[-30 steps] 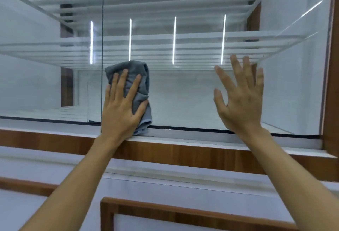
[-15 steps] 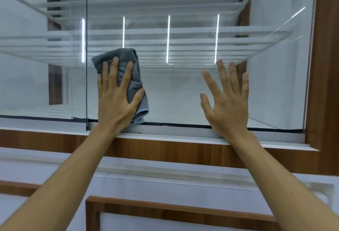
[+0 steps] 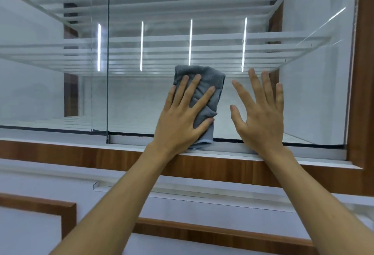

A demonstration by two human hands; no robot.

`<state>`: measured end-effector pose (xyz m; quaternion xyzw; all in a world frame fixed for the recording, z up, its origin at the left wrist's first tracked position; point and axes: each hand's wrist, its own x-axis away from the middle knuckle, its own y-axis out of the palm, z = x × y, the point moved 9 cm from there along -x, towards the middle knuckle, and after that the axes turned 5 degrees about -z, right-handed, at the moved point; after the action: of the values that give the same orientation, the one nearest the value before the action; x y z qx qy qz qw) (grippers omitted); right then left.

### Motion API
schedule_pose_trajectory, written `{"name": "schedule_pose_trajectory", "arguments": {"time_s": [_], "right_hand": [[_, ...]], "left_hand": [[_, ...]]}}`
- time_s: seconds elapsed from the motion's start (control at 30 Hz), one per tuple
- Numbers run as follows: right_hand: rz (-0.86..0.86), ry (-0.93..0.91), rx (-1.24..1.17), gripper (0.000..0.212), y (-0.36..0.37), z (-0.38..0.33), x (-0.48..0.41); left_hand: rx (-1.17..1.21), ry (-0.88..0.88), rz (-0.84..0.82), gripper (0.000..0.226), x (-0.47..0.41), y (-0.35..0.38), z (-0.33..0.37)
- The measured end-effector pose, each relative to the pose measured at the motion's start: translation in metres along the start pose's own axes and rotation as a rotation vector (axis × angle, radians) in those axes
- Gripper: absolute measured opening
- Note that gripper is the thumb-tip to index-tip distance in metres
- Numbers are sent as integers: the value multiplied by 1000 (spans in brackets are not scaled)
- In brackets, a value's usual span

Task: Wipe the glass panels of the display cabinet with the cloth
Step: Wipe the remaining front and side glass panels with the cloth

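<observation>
A folded grey cloth (image 3: 210, 84) lies flat against the right glass panel (image 3: 303, 96) of the display cabinet, near the panel's bottom edge. My left hand (image 3: 182, 117) presses on the cloth with fingers spread, thumb hooked round its lower right side. Just to the right, my right hand (image 3: 261, 115) rests palm-flat on the same glass, fingers apart, holding nothing. The two hands are a small gap apart. A vertical seam (image 3: 108, 56) divides this panel from the left glass panel (image 3: 50, 84).
A white sill and wood-grain ledge (image 3: 81, 153) run below the glass. A wooden frame post (image 3: 362, 72) bounds the right panel. Glass shelves (image 3: 182, 52) and reflected light strips show inside. Below are white panels with wooden trim (image 3: 222, 232).
My left hand has slid the cloth rightward along the bottom of the glass, from beside the seam to close by my right hand. The right hand stays flat on the glass.
</observation>
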<state>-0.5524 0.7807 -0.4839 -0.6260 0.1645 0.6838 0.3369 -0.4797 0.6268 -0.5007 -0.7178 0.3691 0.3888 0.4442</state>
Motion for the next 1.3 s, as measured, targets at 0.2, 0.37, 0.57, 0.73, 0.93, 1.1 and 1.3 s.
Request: {"name": "schedule_pose_trajectory", "arguments": {"time_s": [0.2,0.37,0.57,0.73,0.93,1.1,1.3], "right_hand": [[-2,4,-28,59,-1,0,0],[-9,7,-26,59,-1,0,0],[-1,9,-22,59,-1,-1,0],[8,14,-20,60,-2,-2,-1],[9,14,-32,60,-2,-3,-1],[17,14,-62,59,-4,-1,1],[39,23,-98,55,-6,2,1]], "left_hand": [[46,-138,-36,76,38,-7,-73],[92,-251,-33,79,57,-14,-127],[170,-339,66,80,53,-17,-134],[180,-368,124,83,31,-14,-117],[108,-211,98,82,-2,-12,-59],[60,-130,127,77,-14,-3,3],[65,-150,180,72,-16,-3,6]]}}
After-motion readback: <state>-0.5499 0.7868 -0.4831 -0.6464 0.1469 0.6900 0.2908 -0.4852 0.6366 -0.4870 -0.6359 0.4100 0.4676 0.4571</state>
